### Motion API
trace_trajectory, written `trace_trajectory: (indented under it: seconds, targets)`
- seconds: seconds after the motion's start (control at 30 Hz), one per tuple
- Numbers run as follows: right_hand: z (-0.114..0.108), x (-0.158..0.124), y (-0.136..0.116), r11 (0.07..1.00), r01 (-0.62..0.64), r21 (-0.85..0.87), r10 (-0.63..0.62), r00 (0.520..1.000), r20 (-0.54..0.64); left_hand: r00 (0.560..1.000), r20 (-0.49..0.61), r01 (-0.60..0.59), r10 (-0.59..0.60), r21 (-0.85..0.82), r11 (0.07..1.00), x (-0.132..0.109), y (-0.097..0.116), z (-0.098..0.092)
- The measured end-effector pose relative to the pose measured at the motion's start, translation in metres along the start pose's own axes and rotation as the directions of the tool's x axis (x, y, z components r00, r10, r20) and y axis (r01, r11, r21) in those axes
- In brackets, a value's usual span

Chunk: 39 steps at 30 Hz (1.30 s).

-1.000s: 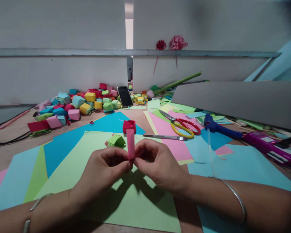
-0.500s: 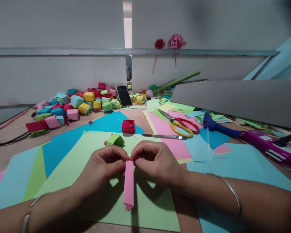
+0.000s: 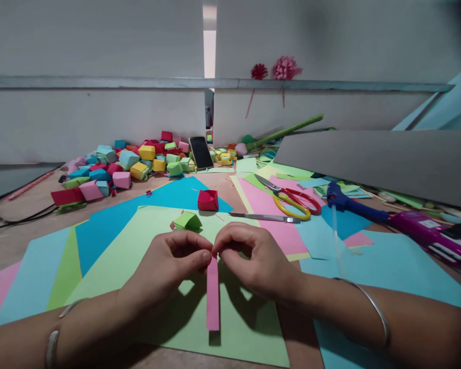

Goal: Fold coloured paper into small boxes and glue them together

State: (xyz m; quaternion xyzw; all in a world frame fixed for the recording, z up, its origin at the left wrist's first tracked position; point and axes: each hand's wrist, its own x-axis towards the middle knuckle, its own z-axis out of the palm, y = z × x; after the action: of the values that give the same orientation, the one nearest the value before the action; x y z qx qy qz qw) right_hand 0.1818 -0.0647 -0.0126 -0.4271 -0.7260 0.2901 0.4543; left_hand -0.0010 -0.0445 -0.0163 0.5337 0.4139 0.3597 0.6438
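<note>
Brown tabletop [image 3: 301, 333] under coloured sheets [image 3: 253, 338], grey panels [image 3: 100, 46] behind, both hands [image 3: 169, 264] pinched on a pink strip [image 3: 212, 297].

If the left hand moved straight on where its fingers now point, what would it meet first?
The left hand holds the pink paper strip; just beyond, the right hand would probably come first, at its fingertips, though exact depth is unclear.

The left hand [image 3: 171, 264] and right hand [image 3: 257, 256] pinch close together, fingers [image 3: 189, 239] curled, forearms [image 3: 341, 297] angled inward.
</note>
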Motion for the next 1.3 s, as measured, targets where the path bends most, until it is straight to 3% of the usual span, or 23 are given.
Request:
trace_trajectory:
  seconds: [0.37, 0.53, 0.67, 0.77, 1.07, 1.2, 1.3]
  targets:
    - [0.004, 0.0, -0.006, 0.995, -0.093, 0.029, 0.093, 0.996, 0.014, 1.0, 0.012, -0.016, 0.015, 0.028, 0.999, -0.001, 0.003, 0.004]
    - [0.003, -0.002, -0.008, 0.998, 0.053, -0.042, -0.053, 0.999, 0.009, 0.999, 0.052, 0.013, -0.013, 0.007, 1.0, -0.002, 0.002, 0.001]
    - [-0.002, -0.002, -0.002, 0.954, 0.268, -0.136, -0.252, 0.96, 0.122, 0.998, -0.055, 0.027, -0.03, -0.054, 0.998, 0.0, 0.0, 0.001]
    - [-0.004, -0.001, 0.003, 0.933, 0.315, -0.175, -0.29, 0.944, 0.155, 0.994, -0.096, 0.043, -0.055, -0.12, 0.992, 0.001, 0.0, 0.003]
    - [-0.003, 0.003, 0.003, 0.974, 0.195, -0.113, -0.191, 0.981, 0.041, 0.989, -0.095, 0.095, -0.118, -0.218, 0.971, -0.001, -0.001, 0.006]
    - [0.001, 0.003, 0.002, 0.994, 0.069, -0.086, -0.068, 0.998, 0.006, 0.996, -0.025, 0.08, -0.088, -0.227, 0.971, -0.001, -0.003, 0.005]
    - [0.005, 0.004, 0.002, 0.998, -0.061, 0.001, 0.061, 0.998, -0.012, 0.996, -0.043, 0.069, -0.079, -0.196, 0.978, 0.001, -0.001, 0.005]
